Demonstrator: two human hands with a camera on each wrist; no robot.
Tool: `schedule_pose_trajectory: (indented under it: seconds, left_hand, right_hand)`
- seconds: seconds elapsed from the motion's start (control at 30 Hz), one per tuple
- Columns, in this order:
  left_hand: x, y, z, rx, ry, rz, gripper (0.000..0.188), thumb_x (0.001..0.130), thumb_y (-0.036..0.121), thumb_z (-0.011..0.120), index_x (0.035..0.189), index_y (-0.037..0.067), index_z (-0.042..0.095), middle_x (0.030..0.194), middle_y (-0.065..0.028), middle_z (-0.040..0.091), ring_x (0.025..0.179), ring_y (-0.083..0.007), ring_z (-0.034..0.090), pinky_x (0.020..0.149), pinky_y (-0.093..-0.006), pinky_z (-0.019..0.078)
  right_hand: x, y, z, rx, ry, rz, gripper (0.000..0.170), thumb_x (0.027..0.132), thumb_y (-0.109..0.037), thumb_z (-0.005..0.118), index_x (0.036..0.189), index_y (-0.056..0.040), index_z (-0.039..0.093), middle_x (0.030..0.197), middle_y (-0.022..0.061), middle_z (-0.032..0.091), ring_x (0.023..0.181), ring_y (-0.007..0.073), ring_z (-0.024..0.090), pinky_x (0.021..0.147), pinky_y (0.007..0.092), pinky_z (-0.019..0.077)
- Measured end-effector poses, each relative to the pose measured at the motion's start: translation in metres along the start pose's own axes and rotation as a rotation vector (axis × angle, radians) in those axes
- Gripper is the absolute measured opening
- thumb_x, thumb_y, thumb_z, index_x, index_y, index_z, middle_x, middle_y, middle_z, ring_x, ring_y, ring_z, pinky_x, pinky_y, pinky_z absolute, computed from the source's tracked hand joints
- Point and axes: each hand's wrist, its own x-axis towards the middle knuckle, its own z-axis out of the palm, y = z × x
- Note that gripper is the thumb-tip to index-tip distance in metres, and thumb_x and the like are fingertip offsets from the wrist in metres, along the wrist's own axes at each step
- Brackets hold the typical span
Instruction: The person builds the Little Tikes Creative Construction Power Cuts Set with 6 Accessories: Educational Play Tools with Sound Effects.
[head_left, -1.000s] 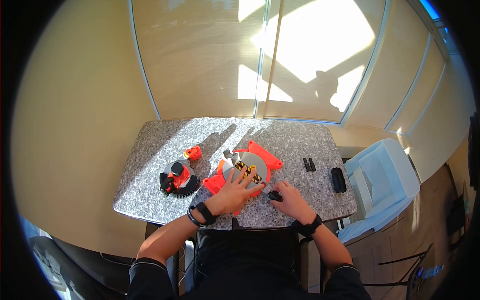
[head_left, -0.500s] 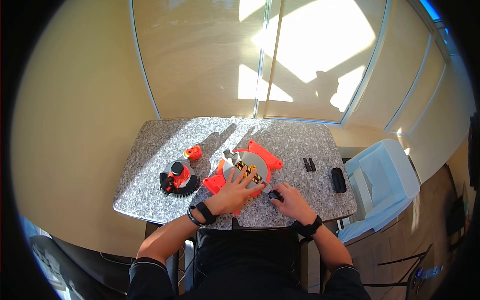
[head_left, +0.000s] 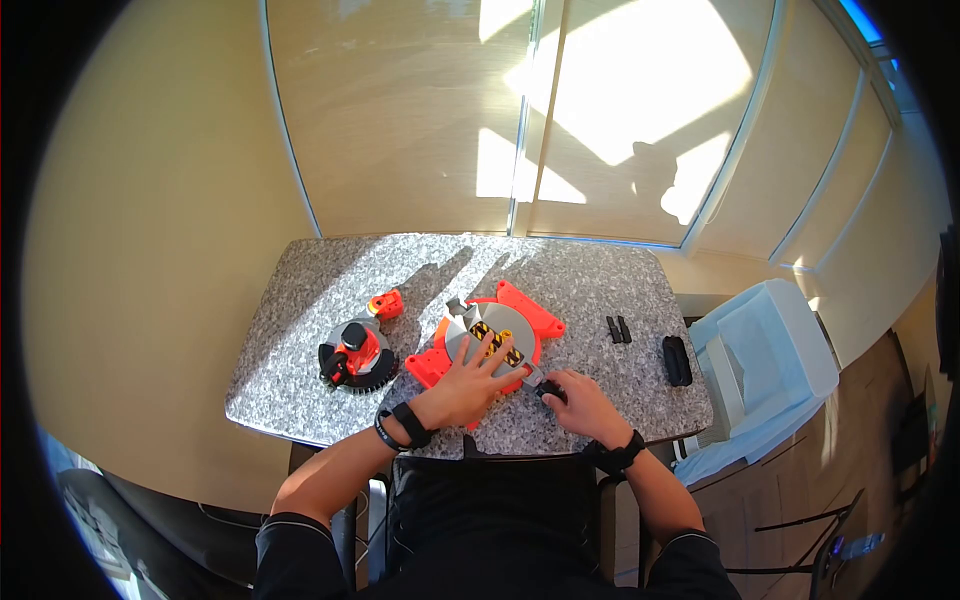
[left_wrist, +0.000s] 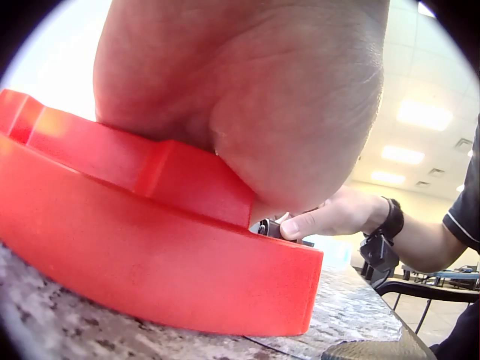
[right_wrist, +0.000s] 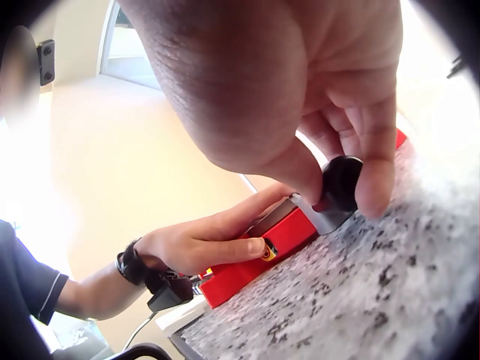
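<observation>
The fingers of your right hand (head_left: 583, 405) pinch a black knob (right_wrist: 343, 184), thumb on one side and fingertips on the other. The knob sits at the end of a grey tab (right_wrist: 328, 220) that juts from the near right edge of the red-and-grey round base (head_left: 519, 338). The fingers of your left hand (head_left: 463, 393) lie spread and fairly straight on that base, across its black-and-yellow striped strip (head_left: 481, 331), with the thumb against the red rim. The base rests near the middle of the speckled bench (head_left: 590, 280), close in front of you. A black band (head_left: 411, 427) circles your left wrist, and another (head_left: 614, 455) your right.

Left of the base, apart from it, stands a red-and-black unit (head_left: 362, 358) with a grey disc; a small red-and-yellow piece (head_left: 386, 306) sits at its far side. To the right lie two slim black pieces (head_left: 625, 330) side by side, then a longer black part (head_left: 677, 360) near the right edge. Beyond that edge stands a pale-blue-lined container (head_left: 790, 340).
</observation>
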Motion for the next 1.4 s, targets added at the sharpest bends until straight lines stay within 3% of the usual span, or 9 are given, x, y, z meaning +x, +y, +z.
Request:
schedule_pose_trajectory:
  seconds: [0.2,0.3,0.87,1.13,1.4]
  left_hand:
    - [0.0,0.001,-0.001,-0.006,0.004,-0.003,0.066,0.099,0.015,0.059,0.16,0.031,0.039,0.172,-0.0219,0.018,0.157,-0.0525,0.014,0.12,-0.0753,0.0132]
    - [0.0,0.001,-0.002,0.002,-0.011,-0.005,0.068,0.099,0.014,0.06,0.161,0.031,0.038,0.172,-0.0217,0.018,0.157,-0.0524,0.014,0.12,-0.0752,0.0129]
    - [0.0,-0.001,0.0,0.0,0.0,0.005,0.077,0.096,0.013,0.062,0.164,0.032,0.032,0.173,-0.0206,0.017,0.157,-0.0529,0.014,0.12,-0.0755,0.013]
    - [0.001,0.0,0.0,0.016,0.006,-0.013,0.078,0.1,0.022,0.061,0.167,0.017,0.022,0.171,-0.0212,0.02,0.157,-0.0507,0.015,0.121,-0.0735,0.0132]
    - [0.001,0.0,0.0,-0.016,0.016,-0.025,0.081,0.099,0.022,0.063,0.167,0.014,0.02,0.172,-0.0213,0.019,0.158,-0.0501,0.013,0.121,-0.073,0.0136]
  right_hand:
    - [0.0,-0.008,-0.005,0.085,0.0,0.113,0.036,0.087,-0.017,0.081,0.115,-0.0008,0.066,0.107,0.0184,0.069,0.097,0.0359,0.07,0.084,0.044,0.0573]
    - [0.003,-0.001,0.001,0.117,0.053,0.06,0.04,0.085,-0.02,0.083,0.115,-0.0009,0.066,0.106,0.0169,0.069,0.094,0.0333,0.071,0.082,0.0426,0.0582]
    - [0.003,0.0,0.0,0.084,0.021,0.067,0.033,0.089,-0.02,0.079,0.113,0.0012,0.07,0.101,0.0183,0.071,0.089,0.0356,0.071,0.081,0.0438,0.0569]
    - [0.004,0.003,0.0,0.098,0.012,0.056,0.034,0.09,-0.022,0.079,0.112,0.0023,0.07,0.1,0.0187,0.071,0.089,0.0344,0.071,0.081,0.0428,0.0573]
    - [0.006,-0.004,-0.003,0.116,-0.007,0.112,0.042,0.085,-0.025,0.085,0.111,0.0009,0.066,0.107,0.0175,0.068,0.091,0.0325,0.071,0.082,0.0412,0.0581]
